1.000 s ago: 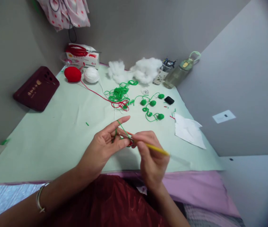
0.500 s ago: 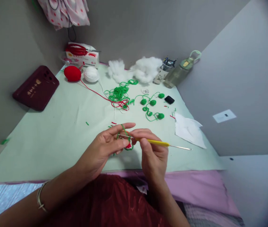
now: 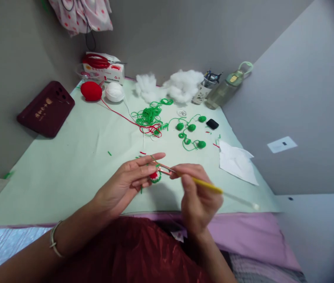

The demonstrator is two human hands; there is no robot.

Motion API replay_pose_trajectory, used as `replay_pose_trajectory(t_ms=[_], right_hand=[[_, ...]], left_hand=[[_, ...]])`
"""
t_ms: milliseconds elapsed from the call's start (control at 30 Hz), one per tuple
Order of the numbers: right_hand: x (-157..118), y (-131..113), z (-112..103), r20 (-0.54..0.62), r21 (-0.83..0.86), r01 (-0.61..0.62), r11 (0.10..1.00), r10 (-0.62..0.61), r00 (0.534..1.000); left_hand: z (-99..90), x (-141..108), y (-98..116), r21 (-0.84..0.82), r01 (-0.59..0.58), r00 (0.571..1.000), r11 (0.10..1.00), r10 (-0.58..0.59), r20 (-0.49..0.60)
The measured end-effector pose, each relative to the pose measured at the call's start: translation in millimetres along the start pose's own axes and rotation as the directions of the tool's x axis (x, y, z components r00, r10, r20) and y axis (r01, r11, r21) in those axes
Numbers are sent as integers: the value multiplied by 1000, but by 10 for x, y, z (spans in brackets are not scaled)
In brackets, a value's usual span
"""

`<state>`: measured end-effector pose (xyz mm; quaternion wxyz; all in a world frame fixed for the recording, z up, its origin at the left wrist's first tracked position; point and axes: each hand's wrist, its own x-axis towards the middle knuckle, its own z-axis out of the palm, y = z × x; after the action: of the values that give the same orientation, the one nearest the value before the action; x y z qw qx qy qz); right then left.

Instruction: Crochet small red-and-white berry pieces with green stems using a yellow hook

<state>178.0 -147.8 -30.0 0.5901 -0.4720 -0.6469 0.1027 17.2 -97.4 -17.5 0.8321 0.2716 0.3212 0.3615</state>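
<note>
A small round crochet piece, red in the middle with white and a green edge, is pinched between the thumb and fingers of my left hand. Green yarn runs over the raised left index finger. My right hand grips a crochet hook by its yellow handle, pen-like. The hook's thin metal shaft points left and reaches the green stitches at the piece's top edge. Its other end sticks out to the right, smeared by motion. An orange-pink strip shows beside the shaft; I cannot tell what it is.
Tangled green yarn and several green crocheted balls lie beyond my hands. Red yarn, white yarn and stuffing sit at the back. White paper and a bottle are right, a maroon phone-like case left.
My right hand has moved right and slightly down with the crochet hook, which now tilts more steeply. The left hand has shifted slightly left, its thumb higher on the piece.
</note>
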Motion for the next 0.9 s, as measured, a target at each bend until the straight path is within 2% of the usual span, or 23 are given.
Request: replay_pose_trajectory(t_ms=[67, 133, 200, 233, 300, 333, 367, 433, 500, 533, 600, 667, 767, 833, 900], right_hand=[[48, 11, -17, -54, 212, -163, 964, 178, 982], [64, 16, -4, -47, 298, -229, 927, 254, 966], [30, 20, 39, -14, 194, -176, 965, 182, 983], [1, 24, 64, 0, 89, -102, 991, 102, 995], [-51, 36, 99, 9, -97, 82, 992, -81, 997], [-63, 44, 101, -2, -137, 132, 982, -134, 991], [-61, 51, 93, -26, -119, 116, 986, -120, 992], [-21, 63, 52, -82, 48, -46, 998, 49, 995], [42, 67, 10, -114, 276, -185, 943, 224, 968], [70, 66, 0, -103, 364, -224, 904, 278, 955], [108, 57, 5, -28, 441, -267, 857, 310, 950], [118, 41, 34, 45, 425, -272, 863, 280, 959], [99, 13, 74, 45, 349, -216, 912, 214, 976], [64, 1, 83, 34, 257, -154, 954, 150, 988], [19, 1, 79, 38, 92, -39, 995, 35, 999]], left_hand=[[-5, 0, 12, 27, -48, 999, 998, 49, -15], [15, -11, -5, 69, -151, 987, 986, 154, -42], [49, -22, -43, 82, -222, 972, 972, 227, -59], [61, -25, -62, 70, -223, 972, 972, 228, -64], [62, -19, -84, 21, -151, 987, 988, 152, -53], [49, -11, -83, -1, -98, 994, 995, 98, -40], [29, -3, -75, -14, -54, 998, 998, 53, -27], [-16, 8, -47, -5, -13, 1000, 1000, 13, -8], [-45, 4, -23, 27, -48, 999, 999, 48, -9], [-49, -3, -19, 41, -75, 997, 996, 75, -6], [-36, -21, -27, 65, -119, 993, 991, 118, 24], [-13, -30, -45, 86, -141, 989, 986, 136, 61], [12, -18, -70, 118, -156, 987, 981, 150, 59], [23, -2, -81, 123, -169, 986, 978, 167, 21], [30, 12, -89, 96, -172, 985, 980, 174, -18]])
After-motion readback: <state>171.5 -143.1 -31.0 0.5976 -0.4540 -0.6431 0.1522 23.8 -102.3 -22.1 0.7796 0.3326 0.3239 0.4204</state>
